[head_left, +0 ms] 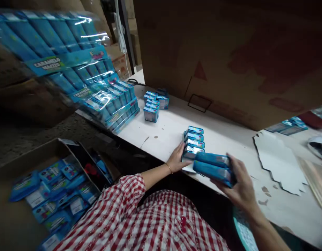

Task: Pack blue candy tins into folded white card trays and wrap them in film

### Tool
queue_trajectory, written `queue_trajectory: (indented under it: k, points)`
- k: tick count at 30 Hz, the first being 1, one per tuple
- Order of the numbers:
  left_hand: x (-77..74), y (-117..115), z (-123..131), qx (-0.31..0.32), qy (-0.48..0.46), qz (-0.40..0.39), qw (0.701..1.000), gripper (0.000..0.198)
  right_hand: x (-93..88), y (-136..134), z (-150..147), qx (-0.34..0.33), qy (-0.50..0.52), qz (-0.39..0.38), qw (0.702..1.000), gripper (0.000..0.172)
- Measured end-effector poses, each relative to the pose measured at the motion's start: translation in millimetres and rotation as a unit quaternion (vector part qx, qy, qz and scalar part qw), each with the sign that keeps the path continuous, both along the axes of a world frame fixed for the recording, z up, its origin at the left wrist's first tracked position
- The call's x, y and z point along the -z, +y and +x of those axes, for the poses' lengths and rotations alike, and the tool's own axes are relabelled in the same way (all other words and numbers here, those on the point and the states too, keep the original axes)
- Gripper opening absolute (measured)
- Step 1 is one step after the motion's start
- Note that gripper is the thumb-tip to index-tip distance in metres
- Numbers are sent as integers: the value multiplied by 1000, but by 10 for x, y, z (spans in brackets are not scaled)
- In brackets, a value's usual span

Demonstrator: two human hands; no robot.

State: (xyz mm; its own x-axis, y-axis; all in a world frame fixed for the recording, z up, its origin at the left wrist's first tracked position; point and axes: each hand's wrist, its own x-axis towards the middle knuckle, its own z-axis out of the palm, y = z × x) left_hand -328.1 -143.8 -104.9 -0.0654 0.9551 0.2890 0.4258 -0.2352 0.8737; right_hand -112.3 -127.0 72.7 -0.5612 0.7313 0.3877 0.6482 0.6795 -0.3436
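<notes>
Left hand braces stacked blue boxes; right hand grips two more boxes.

1. Left hand against stack of small blue boxes, centre of frame, on white table.
2. Right hand gripping two blue boxes, lower right.
3. Shrink-wrapped Caramelo Macizo packs, upper left.
4. Cardboard carton holding blue packets, lower left.

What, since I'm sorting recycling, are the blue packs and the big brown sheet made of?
The blue packs look like card with a glossy printed coating: light glints along their faces, though blur leaves it open. The brown sheet seems to be matt cardboard, dull, with printed marks.
</notes>
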Motion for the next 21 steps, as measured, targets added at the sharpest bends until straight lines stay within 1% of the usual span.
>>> queue_trajectory:
  k: [2, 4, 5, 7, 9, 12, 15, 18, 21]
  points:
    - [-7, -199, 7, -14, -16, -7, 1000, 78, 253, -198, -69, -22, -13, 14, 1000, 85]
    - [19, -371, 23, -22, -22, -5, 1000, 58, 496, -267, -164, -40, -25, 45, 998, 86]
    - [41, -436, 34, -22, -16, -1, 1000, 53, 602, -271, -207, -50, -33, 63, 996, 87]
    - [87, -520, 59, -28, 3, 6, 1000, 49, 770, -247, -266, -69, -54, 91, 992, 86]
    - [118, -559, 80, -46, 12, 6, 999, 49, 871, -211, -287, -79, -74, 98, 989, 86]
    - [110, -593, 90, -52, 17, 5, 998, 48, 901, -173, -295, -84, -101, 95, 987, 85]
    - [63, -645, 79, -43, 24, 11, 999, 47, 831, -179, -356, -97, -142, 99, 980, 81]
    - [28, -710, 70, -43, 16, 11, 999, 45, 756, -195, -473, -111, -199, 74, 971, 74]
    - [11, -751, 75, -56, -6, -11, 998, 44, 761, -139, -565, -99, -216, 54, 970, 78]
